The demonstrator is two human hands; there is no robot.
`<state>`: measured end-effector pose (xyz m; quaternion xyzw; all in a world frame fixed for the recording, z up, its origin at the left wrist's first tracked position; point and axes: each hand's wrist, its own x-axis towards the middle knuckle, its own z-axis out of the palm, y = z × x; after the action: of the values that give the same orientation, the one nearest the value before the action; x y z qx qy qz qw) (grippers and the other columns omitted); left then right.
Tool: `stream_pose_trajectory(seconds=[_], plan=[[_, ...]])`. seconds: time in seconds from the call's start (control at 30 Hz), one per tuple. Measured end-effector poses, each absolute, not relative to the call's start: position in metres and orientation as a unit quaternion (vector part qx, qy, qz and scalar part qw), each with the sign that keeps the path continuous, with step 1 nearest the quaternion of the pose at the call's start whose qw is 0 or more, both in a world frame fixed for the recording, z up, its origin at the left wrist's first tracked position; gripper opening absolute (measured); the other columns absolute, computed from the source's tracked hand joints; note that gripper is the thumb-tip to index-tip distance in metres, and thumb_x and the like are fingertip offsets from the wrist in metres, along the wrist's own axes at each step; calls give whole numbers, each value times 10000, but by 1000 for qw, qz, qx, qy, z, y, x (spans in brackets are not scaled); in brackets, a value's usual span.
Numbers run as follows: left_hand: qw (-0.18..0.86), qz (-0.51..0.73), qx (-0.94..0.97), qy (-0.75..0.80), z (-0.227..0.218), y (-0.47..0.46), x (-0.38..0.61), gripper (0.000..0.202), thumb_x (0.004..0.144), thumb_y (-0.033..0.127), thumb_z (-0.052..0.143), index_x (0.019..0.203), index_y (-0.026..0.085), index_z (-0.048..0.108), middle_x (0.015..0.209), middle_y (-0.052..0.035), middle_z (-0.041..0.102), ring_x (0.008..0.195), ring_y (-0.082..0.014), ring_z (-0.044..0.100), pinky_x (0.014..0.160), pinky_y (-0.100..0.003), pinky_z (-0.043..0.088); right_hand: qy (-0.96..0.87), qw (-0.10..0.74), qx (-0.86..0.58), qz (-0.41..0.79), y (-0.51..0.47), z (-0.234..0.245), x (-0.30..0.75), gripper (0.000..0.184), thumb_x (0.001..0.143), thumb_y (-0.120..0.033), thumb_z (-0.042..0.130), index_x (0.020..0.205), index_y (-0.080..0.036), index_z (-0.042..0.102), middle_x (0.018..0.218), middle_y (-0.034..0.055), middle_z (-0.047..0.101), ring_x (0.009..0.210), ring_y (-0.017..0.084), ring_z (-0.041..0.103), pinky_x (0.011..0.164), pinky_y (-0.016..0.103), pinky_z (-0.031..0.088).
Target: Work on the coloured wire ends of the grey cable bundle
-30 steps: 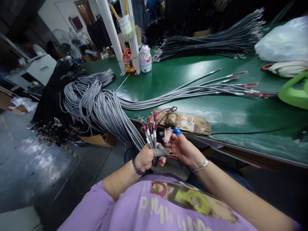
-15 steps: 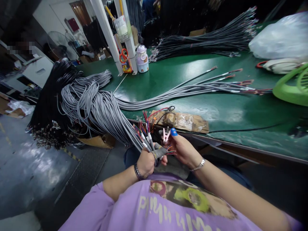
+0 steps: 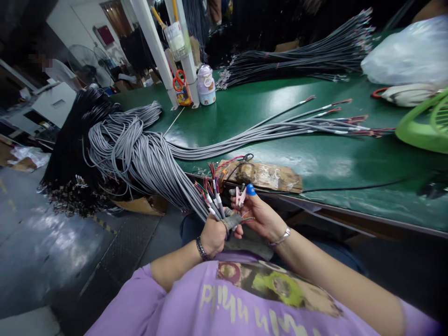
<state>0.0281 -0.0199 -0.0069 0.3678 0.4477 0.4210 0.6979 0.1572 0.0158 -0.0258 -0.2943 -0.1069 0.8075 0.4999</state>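
Observation:
My left hand [image 3: 214,233] is closed round a bunch of grey cables [image 3: 196,203], whose stripped ends with coloured wires [image 3: 210,179] stick up above the fist. My right hand [image 3: 259,213] is close beside it, pinching a small pink clip tool [image 3: 240,195]; the forefinger wears a blue fingertip cover [image 3: 250,189]. The clip sits just right of the wire ends. The grey cables run from my fist up and left into a big grey cable heap [image 3: 129,144] hanging off the green table [image 3: 315,158].
More grey cables [image 3: 280,130] lie spread across the table, dark cables [image 3: 301,56] at the back. A worn wooden block [image 3: 266,176] sits at the table edge. Orange scissors [image 3: 180,81], a small jar [image 3: 206,84], a white bag [image 3: 409,56] and a green fan [image 3: 427,126] stand around.
Both hands have shifted slightly left and down in view. The right hand's clip, blurred a second ago, is now steady next to the wire ends.

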Motion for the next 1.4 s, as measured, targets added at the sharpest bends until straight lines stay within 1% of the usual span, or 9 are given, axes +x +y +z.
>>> stream_pose_trajectory(seconds=[0.1, 0.23, 0.47, 0.53, 0.67, 0.87, 1.1, 1.27, 1.4], plan=[[704, 420, 361, 445, -5, -20, 26, 457, 583, 506, 815, 643, 147, 538, 484, 0, 590, 409, -97, 520, 425, -209, 453, -114, 499, -298, 805, 14, -25, 160, 449, 817, -627, 594, 832, -185, 672, 734, 26, 667, 606, 132, 572, 569, 262, 484], [708, 418, 359, 443, -3, -23, 23, 455, 577, 491, 825, 639, 146, 535, 483, -1, 596, 402, -95, 521, 420, -204, 454, -131, 494, -292, 808, 13, -22, 165, 446, 849, -624, 549, 875, -199, 684, 771, 30, 675, 610, 123, 560, 561, 244, 472], [698, 439, 366, 432, -6, -29, 21, 442, 604, 489, 818, 641, 139, 551, 508, -11, 614, 425, -97, 539, 435, -205, 467, -174, 488, -326, 791, 14, -22, 168, 287, 816, -471, 668, 806, -184, 680, 690, 16, 637, 605, 122, 536, 573, 240, 455], [691, 449, 369, 430, -7, -29, 22, 421, 633, 478, 804, 643, 139, 554, 513, -8, 615, 425, -93, 539, 443, -203, 471, -215, 505, -344, 762, 14, -26, 166, 341, 801, -523, 664, 784, -182, 672, 664, 14, 620, 587, 127, 516, 559, 254, 441], [683, 461, 364, 433, -9, -28, 25, 389, 657, 457, 792, 662, 144, 562, 522, -4, 619, 430, -95, 546, 446, -204, 476, -302, 563, -410, 651, 11, -33, 162, 476, 778, -655, 615, 714, -185, 651, 645, 19, 611, 581, 132, 518, 562, 266, 429], [673, 469, 372, 435, -10, -26, 29, 392, 658, 464, 783, 637, 145, 555, 511, -2, 607, 429, -92, 540, 441, -194, 458, -247, 512, -318, 758, 11, -28, 158, 514, 765, -679, 611, 856, -176, 660, 684, 38, 643, 536, 160, 568, 538, 317, 468], [668, 460, 369, 454, -12, -24, 29, 415, 635, 489, 789, 640, 147, 555, 522, -6, 611, 446, -97, 542, 457, -208, 467, -181, 549, -320, 750, 17, -33, 153, 475, 715, -631, 703, 866, -184, 648, 679, 30, 657, 567, 157, 584, 564, 302, 484], [666, 457, 376, 454, -14, -26, 27, 437, 640, 515, 783, 649, 149, 545, 522, -3, 604, 446, -101, 540, 460, -219, 465, -194, 537, -321, 755, 12, -30, 154, 501, 760, -694, 603, 865, -205, 635, 708, 34, 649, 598, 162, 564, 568, 300, 475], [675, 448, 395, 434, -19, -30, 21, 426, 674, 509, 773, 676, 146, 550, 546, -5, 617, 457, -100, 548, 478, -223, 470, -180, 517, -329, 769, 10, -24, 160, 472, 814, -671, 550, 834, -209, 643, 725, 25, 639, 606, 142, 547, 561, 264, 465]])
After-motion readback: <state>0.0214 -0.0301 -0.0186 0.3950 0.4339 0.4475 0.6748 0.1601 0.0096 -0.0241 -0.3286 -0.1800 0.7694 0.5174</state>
